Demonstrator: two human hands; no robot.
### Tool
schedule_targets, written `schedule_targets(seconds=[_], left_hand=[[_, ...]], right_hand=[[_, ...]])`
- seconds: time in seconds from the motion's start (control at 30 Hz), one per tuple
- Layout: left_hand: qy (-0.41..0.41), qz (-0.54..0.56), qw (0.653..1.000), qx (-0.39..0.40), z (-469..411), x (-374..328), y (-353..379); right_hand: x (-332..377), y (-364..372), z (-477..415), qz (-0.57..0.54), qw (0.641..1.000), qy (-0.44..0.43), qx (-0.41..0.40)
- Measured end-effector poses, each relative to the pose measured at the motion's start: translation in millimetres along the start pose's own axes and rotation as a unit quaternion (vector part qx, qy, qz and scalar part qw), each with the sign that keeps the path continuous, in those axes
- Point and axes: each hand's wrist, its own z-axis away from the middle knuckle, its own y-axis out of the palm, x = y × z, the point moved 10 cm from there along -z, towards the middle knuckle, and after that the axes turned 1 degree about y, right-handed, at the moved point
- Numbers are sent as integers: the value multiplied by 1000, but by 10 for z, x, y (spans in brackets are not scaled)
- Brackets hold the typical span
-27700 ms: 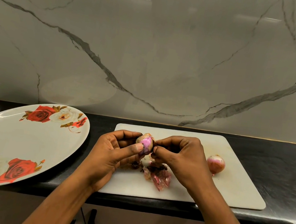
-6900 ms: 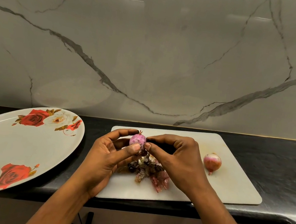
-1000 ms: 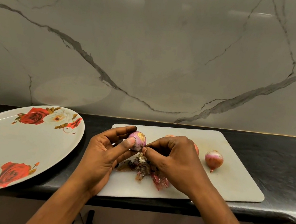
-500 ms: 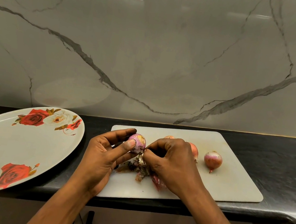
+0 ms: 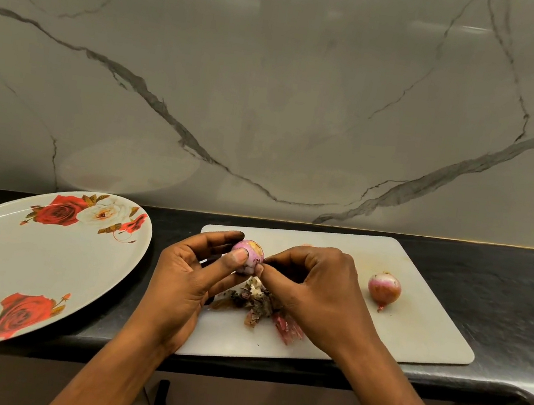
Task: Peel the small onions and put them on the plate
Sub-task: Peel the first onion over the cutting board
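Now, from the head view: mid-peel on one small onion [image 5: 247, 259], gripped in the left hand [image 5: 184, 280] between thumb and curled fingers, raised just above the near-left part of the white cutting board [image 5: 413, 328]. Mostly pink and bare, with a yellowish patch on top. Pinched at its right flank by the thumb and forefinger of the right hand [image 5: 318, 293], closed on what looks like a last shred of skin; too small to tell for certain. Directly below, a heap of peelings [image 5: 257, 301] on the board. Further right on the board, well apart from both hands, a second onion [image 5: 384, 288], lying alone with its skin apparently on. Off to the left on the dark counter [image 5: 504, 300], just beside the board, a large rose-patterned plate [image 5: 24, 263], carrying no onion in the part in view. Behind everything, a veined marble wall [image 5: 274, 99].

Judged as the closing part of peeling the first onion, with nothing plated yet, so early in the task overall. Next, probably: tug the pinched scrap away and down, drop it on the heap, check the root end for leftover skin, then carry the onion leftward over the counter gap and set it down gently on the plate's flat middle to stop it rolling. After that, reach right for the unpeeled one
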Motion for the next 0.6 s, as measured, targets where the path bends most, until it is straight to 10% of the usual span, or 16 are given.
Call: schedule_targets(seconds=[0.6], left_hand=[[-30, 23, 999, 8, 5, 38, 14]], right_hand=[[158, -16, -32, 64, 996, -48, -39]])
